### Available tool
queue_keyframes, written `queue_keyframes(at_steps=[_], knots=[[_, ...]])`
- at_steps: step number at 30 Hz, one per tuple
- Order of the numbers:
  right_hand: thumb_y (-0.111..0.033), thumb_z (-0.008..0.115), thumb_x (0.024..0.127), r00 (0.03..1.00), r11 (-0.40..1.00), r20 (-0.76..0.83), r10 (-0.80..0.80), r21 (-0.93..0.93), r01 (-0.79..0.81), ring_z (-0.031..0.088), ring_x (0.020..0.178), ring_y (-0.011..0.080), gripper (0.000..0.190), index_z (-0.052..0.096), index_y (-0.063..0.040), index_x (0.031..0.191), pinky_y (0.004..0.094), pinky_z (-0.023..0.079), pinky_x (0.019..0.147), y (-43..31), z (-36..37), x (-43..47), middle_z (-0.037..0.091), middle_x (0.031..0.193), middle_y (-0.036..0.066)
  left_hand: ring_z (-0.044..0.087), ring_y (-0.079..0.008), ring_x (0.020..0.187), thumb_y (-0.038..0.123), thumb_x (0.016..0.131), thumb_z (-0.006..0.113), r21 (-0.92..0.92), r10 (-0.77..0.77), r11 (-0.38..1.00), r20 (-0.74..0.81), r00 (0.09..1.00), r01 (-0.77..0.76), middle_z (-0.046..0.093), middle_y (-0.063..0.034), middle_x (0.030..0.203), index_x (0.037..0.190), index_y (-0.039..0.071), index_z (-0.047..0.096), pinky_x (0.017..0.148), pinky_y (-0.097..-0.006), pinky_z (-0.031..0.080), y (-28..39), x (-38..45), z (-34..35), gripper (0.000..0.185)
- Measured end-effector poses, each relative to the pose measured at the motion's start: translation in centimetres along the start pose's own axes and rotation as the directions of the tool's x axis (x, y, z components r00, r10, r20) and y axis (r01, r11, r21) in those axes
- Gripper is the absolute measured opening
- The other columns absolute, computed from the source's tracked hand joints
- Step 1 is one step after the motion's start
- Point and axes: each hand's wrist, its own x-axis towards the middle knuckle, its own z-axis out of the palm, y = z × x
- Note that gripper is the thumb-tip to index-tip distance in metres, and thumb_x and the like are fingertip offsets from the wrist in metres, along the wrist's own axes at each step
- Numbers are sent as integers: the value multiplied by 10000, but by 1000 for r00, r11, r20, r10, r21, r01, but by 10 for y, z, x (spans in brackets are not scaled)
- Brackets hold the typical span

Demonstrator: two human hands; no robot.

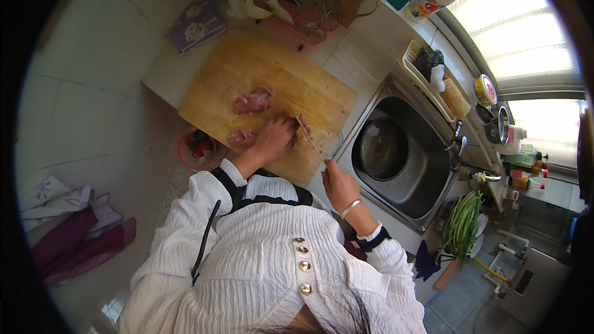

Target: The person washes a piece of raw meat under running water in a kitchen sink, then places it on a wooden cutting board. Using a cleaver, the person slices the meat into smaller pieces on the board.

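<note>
On a wooden cutting board (222, 74) lie a piece of raw meat (254, 101) and a smaller raw piece (242, 137). My left hand (277, 139) presses with bent fingers on another piece of meat, mostly hidden beneath it. My right hand (341, 186) grips the handle of a kitchen knife (310, 140), whose blade stands close beside the left fingertips. Small cut bits of meat (305, 126) lie along the blade's far side, to its right.
Right of the board is a steel sink (424, 167) with a dark round pan (384, 148) in it. Green long beans (463, 225) lie beyond. A pink bin (189, 157) stands below the board's left edge. A utensil rack (306, 21) and a folded purple cloth (198, 28) sit behind.
</note>
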Motion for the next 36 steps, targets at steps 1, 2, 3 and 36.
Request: queue_keyframes(at_steps=[1, 2, 3, 36], knots=[[-201, 512, 944, 1000, 1000, 13, 16, -19, -16, 631, 679, 421, 233, 453, -103, 1148, 532, 472, 578, -1, 5, 8, 656, 762, 203, 554, -272, 967, 182, 776, 625, 6, -14, 1000, 50, 999, 14, 606, -97, 1002, 953, 36, 644, 821, -398, 462, 0, -1, 2, 231], [-206, 512, 945, 1000, 999, 13, 15, -41, -15, 634, 677, 417, 232, 452, -104, 1145, 528, 474, 576, -1, 12, 18, 658, 761, 201, 553, -272, 969, 180, 775, 623, 16, -29, 999, 97, 995, 28, 604, -98, 995, 929, 38, 647, 825, -402, 462, -1, -2, 3, 210], [-211, 512, 946, 1000, 998, 0, 8, -55, -8, 637, 678, 412, 230, 450, -106, 1140, 527, 476, 574, -1, 19, 30, 659, 761, 200, 551, -273, 971, 177, 775, 621, 13, -36, 999, 85, 996, 35, 602, -98, 989, 906, 41, 650, 829, -405, 461, -1, -3, 5, 191], [-206, 519, 941, 1000, 1000, 30, 7, -10, -7, 614, 675, 446, 272, 449, -106, 1184, 558, 452, 578, 7, 24, 32, 639, 726, 226, 564, -316, 1001, 126, 775, 643, -117, -42, 992, 38, 998, 46, 606, -115, 1029, 989, 19, 629, 866, -410, 479, 0, -6, 6, 239]])
